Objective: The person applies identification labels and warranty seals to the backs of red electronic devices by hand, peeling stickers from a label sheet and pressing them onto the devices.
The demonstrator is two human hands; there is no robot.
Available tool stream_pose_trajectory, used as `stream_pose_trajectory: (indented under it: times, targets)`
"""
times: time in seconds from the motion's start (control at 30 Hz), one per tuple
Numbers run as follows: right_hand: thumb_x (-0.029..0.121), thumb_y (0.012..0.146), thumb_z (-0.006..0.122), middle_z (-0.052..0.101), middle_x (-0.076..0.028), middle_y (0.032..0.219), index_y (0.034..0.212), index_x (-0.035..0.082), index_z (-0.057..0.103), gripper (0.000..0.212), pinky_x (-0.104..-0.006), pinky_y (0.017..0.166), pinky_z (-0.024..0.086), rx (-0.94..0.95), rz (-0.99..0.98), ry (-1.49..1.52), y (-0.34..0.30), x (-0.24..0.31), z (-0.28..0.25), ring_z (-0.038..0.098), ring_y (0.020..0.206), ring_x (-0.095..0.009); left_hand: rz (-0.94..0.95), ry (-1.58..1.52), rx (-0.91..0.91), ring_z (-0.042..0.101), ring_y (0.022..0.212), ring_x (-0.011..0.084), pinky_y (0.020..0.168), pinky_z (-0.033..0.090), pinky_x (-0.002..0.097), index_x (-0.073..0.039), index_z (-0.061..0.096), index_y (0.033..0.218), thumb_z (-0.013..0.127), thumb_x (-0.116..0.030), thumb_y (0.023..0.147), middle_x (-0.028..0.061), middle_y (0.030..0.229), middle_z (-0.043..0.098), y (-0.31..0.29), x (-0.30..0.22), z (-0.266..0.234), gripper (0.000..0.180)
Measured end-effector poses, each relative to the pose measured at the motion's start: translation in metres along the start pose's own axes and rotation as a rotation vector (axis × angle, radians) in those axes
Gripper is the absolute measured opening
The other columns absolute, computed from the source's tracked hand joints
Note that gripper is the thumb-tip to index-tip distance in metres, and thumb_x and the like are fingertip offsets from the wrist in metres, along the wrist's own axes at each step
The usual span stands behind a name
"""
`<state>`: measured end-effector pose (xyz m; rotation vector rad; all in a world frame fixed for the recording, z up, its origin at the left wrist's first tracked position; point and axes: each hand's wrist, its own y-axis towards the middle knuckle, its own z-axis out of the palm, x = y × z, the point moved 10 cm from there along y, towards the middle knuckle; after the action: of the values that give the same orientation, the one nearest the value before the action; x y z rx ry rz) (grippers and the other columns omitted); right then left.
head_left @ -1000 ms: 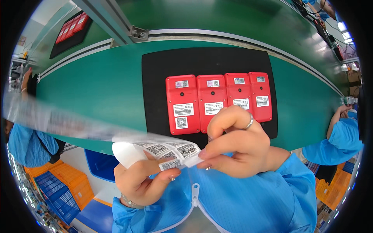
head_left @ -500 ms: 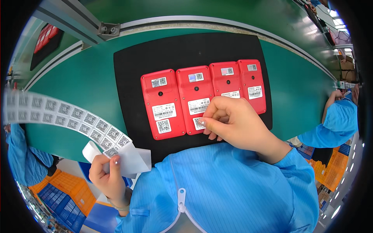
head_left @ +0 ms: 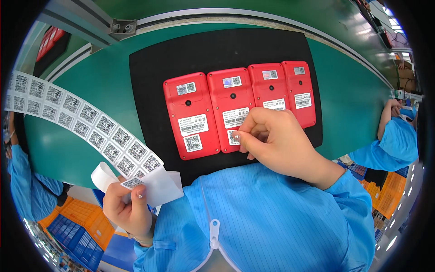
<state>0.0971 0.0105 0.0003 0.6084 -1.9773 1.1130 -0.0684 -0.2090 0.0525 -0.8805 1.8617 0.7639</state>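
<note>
Red handheld devices lie in a row, backs up, each with a camera-like dot, a small shiny label and a white printed label. The leftmost carries a square QR code sticker near its lower end. On the second device, another QR code sticker is partly covered by my right hand, its thumb and forefinger pinched together at the sticker's right edge. My left hand grips a long strip of QR code stickers, which arcs away to the far left; its white backing folds around the fingers.
The devices rest on a black mat on a green table. A metal rail runs along the far side. Co-workers in blue sit at left and right. Orange and blue crates stand below the table.
The sticker strip has swung and shifted, its codes now sharper. My right hand stays at the second device's sticker. The view has shifted slightly.
</note>
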Motion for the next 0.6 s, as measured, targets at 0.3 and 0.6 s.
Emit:
stream_pose_trajectory:
  times: [0.3,0.6]
  targets:
    - [0.017,0.078,0.067,0.057,-0.012,0.062,0.072,0.003,0.048,0.023,-0.0364,0.051,0.046,-0.150,-0.245,-0.738,-0.008,0.053,-0.010,0.060,0.060,-0.029,0.043,-0.024,0.032,0.057,0.059,0.0104,0.054,0.040,0.0199,0.001,0.061,0.074,0.073,-0.009,0.074,0.0111,0.071,0.066,0.000,-0.015,0.000,0.016]
    - [0.006,0.073,0.073,0.040,-0.017,0.125,0.093,0.003,0.063,0.022,-0.0307,0.079,0.044,0.121,-0.780,0.240,-0.029,0.103,0.047,0.053,0.093,-0.017,0.185,-0.068,0.263,0.061,0.058,0.0123,0.051,0.044,0.0212,0.000,0.063,0.077,0.076,-0.009,0.071,0.0113,0.071,0.067,-0.002,-0.051,0.030,0.017]
